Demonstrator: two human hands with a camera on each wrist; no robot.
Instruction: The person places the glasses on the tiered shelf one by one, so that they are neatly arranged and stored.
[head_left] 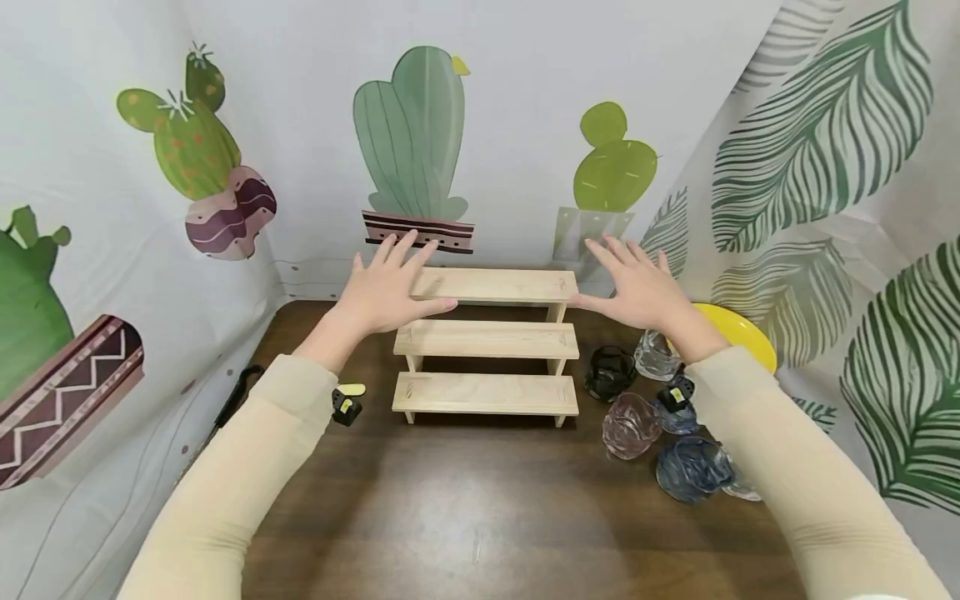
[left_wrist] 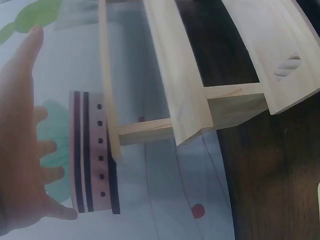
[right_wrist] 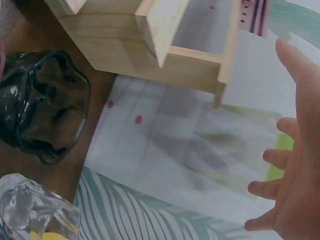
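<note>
A pale wooden three-step rack [head_left: 486,340] stands on the dark table near the back wall. Above the left end of its top step, my left hand [head_left: 390,287] is held with fingers spread, holding nothing. My right hand [head_left: 636,287] is spread likewise over the rack's right end, holding nothing. In the left wrist view, a gap shows between the left hand [left_wrist: 25,135] and the rack [left_wrist: 190,95]. The right wrist view shows the right hand [right_wrist: 295,165] apart from the rack [right_wrist: 150,45] too.
Right of the rack stand glass cups: a black one [head_left: 610,372], a clear one [head_left: 657,357], a pinkish one [head_left: 632,426] and a blue one [head_left: 694,469]. A yellow plate [head_left: 738,333] leans behind them. A dark-handled object [head_left: 238,396] and a yellow item [head_left: 351,389] lie at left.
</note>
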